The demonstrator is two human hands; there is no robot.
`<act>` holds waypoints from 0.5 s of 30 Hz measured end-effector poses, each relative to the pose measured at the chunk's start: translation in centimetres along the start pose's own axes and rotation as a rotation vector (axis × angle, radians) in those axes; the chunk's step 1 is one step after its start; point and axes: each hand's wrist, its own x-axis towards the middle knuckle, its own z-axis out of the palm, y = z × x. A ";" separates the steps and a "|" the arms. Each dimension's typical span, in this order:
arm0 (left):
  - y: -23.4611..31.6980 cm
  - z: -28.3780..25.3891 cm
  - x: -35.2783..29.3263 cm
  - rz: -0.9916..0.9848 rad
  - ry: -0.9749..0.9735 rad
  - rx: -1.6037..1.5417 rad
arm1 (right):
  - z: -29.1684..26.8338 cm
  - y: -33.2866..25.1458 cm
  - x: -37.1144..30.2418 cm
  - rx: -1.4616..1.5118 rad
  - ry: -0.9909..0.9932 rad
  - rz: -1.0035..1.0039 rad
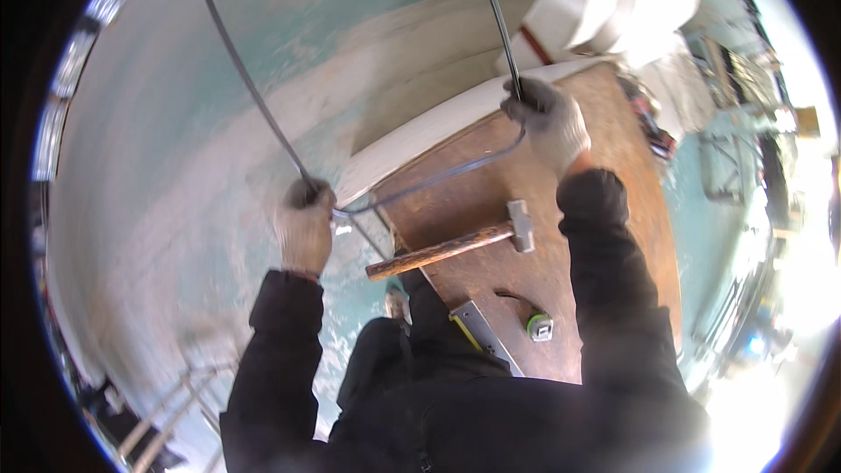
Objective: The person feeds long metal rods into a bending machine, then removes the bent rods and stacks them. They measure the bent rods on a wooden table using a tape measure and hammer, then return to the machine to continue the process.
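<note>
A dark metal rod frame (435, 179), bent into a U with rounded corners, is held up over the edge of a brown board-topped table. My left hand (303, 223), in a white knit glove with grey-coated fingers, is closed round its left leg near the bend. On the other leg, just above its corner, my right hand (548, 123) grips in a matching glove. Both legs run away from me past the top of the view. Below the crossbar lies a hammer (451, 248) with a wooden handle, its head to the right and its handle end over the table's edge.
On the brown tabletop (552, 298) are a green-and-grey tape measure (540, 327) and a level-like metal bar (486, 337) with a yellow edge. White rolled sheeting (631, 0) stands beyond the far end. Worn green floor (175, 166) spreads to the left; metal tubing (166, 416) is at lower left.
</note>
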 end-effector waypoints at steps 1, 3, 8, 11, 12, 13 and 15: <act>1.2 0.3 -1.6 0.032 -0.062 -0.013 | -2.2 -1.3 -3.6 -0.050 0.073 0.094; 3.1 0.7 -5.4 0.100 -0.196 0.047 | -6.2 -3.3 -12.1 -0.223 0.165 0.080; 3.0 4.4 -16.4 0.462 -0.528 0.106 | -10.5 -4.0 -37.7 -0.118 0.595 0.414; 0.6 7.8 -24.2 0.527 -0.731 0.227 | -10.7 -4.1 -53.3 -0.100 0.729 0.557; -0.2 8.8 -26.8 0.503 -0.797 0.290 | -10.4 -4.0 -57.8 -0.068 0.776 0.603; -0.9 9.7 -29.1 0.472 -0.891 0.253 | -10.1 -3.8 -62.1 -0.119 0.805 0.622; -2.2 11.2 -33.2 0.385 -1.043 0.292 | -9.2 -2.6 -69.0 -0.002 0.900 0.755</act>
